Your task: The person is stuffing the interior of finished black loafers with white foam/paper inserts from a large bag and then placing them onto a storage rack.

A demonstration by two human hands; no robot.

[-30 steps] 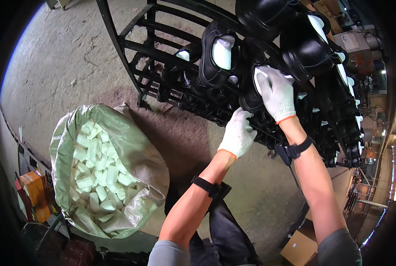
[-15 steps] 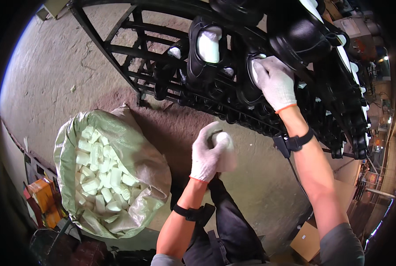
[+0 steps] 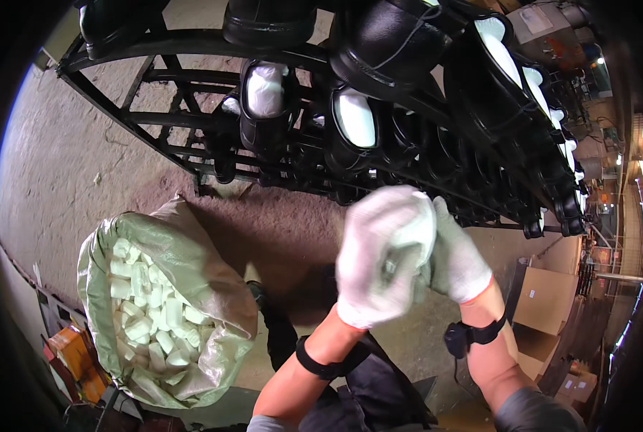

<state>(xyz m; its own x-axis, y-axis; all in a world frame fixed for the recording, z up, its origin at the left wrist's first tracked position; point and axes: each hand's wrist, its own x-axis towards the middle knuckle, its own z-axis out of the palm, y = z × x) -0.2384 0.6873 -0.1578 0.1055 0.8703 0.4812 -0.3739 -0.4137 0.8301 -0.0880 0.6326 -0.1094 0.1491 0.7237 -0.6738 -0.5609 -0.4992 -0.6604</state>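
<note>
Both my hands wear white knit gloves and meet in front of me, below a black metal rack (image 3: pixel 156 119) hung with black boots. My left hand (image 3: pixel 375 263) is curled around a white wad of stuffing (image 3: pixel 413 227), blurred by motion. My right hand (image 3: pixel 454 255) presses against the same wad from the right side. Above them, two black boots (image 3: pixel 264 108) (image 3: pixel 354 126) on the rack show white stuffing in their openings. Black bands circle both my wrists.
A large open sack (image 3: pixel 170 252) full of white stuffing pieces stands on the concrete floor at my lower left. Orange items (image 3: pixel 69 349) lie beside it. More boots (image 3: pixel 544 165) run along the rack to the right. Cardboard boxes (image 3: pixel 544 299) sit at the right.
My right hand left the boot on the rack and came down to my left hand. My left hand, holding the white wad, rose and both now clasp it together.
</note>
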